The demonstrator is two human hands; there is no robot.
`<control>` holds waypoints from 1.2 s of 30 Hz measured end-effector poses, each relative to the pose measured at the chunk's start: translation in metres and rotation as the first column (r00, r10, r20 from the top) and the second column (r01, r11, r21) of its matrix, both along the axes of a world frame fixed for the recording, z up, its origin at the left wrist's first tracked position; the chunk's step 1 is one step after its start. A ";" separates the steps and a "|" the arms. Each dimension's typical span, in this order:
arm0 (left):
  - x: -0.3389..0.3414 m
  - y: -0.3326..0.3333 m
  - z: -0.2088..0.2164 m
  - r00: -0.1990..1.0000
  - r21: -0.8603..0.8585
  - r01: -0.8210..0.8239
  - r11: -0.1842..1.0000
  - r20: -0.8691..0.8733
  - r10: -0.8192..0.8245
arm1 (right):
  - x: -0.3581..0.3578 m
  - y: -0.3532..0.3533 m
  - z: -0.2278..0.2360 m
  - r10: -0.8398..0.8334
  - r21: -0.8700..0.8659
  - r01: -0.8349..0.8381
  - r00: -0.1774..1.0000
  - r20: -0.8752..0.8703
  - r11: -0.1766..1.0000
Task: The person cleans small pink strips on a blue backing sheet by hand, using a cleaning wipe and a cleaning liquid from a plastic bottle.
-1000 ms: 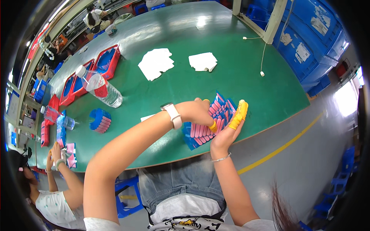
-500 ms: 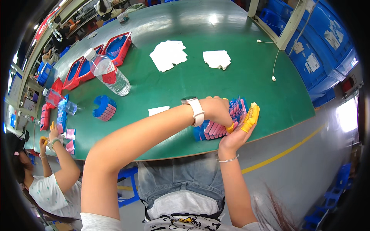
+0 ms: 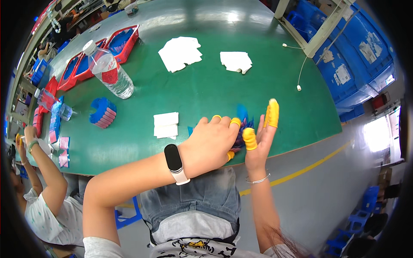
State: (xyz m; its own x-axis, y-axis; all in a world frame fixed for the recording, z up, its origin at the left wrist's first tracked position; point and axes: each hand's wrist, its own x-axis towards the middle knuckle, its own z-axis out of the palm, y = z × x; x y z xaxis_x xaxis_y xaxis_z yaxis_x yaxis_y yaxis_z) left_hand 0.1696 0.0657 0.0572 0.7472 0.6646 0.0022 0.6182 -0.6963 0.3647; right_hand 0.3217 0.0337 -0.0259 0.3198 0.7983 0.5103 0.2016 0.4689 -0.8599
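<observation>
In the head view, the left hand (image 3: 211,146) lies palm down over a stack of small blue and pink cards (image 3: 243,127) close to the near edge of the green table (image 3: 206,90). Its fingers curl over the stack and wear yellow finger cots; whether they actually pinch the cards cannot be told, since the hand hides most of them. A black wristband with a white strap (image 3: 175,162) sits on that wrist.

The right hand (image 3: 260,139) stands edge-on just beside the stack on its right side, fingers spread and straight, gripping nothing. Its yellow finger cots (image 3: 272,112) show on the thumb and a raised finger, and a thin bracelet (image 3: 258,180) circles the wrist.

Only a blue and pink fringe of the stack shows between the two hands. Just left of the left hand, near the same edge, lies a small folded white cloth (image 3: 166,124). Farther left sits a fanned bundle of blue and pink cards (image 3: 103,112). A clear plastic water bottle (image 3: 109,71) lies tilted toward the table's far left part, beside red trays (image 3: 122,41) along the left edge. Two piles of white cloths (image 3: 180,52) (image 3: 235,61) rest near the far middle. At the left end another person's hand (image 3: 26,139) works over more cards.
</observation>
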 end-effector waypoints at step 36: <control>-0.030 -0.020 -0.023 0.988 -0.026 -0.035 0.999 0.147 0.039 | 0.047 0.012 0.015 0.431 -0.100 -0.421 0.894 0.119 0.901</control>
State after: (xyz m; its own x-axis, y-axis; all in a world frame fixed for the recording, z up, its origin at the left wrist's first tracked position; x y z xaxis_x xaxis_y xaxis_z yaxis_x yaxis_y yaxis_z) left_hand 0.1399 0.0460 0.0344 0.7147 0.6930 0.0949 0.5815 -0.6640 0.4700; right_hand 0.3690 0.0454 -0.0108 -0.1269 0.8776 0.4623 0.1122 0.4758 -0.8724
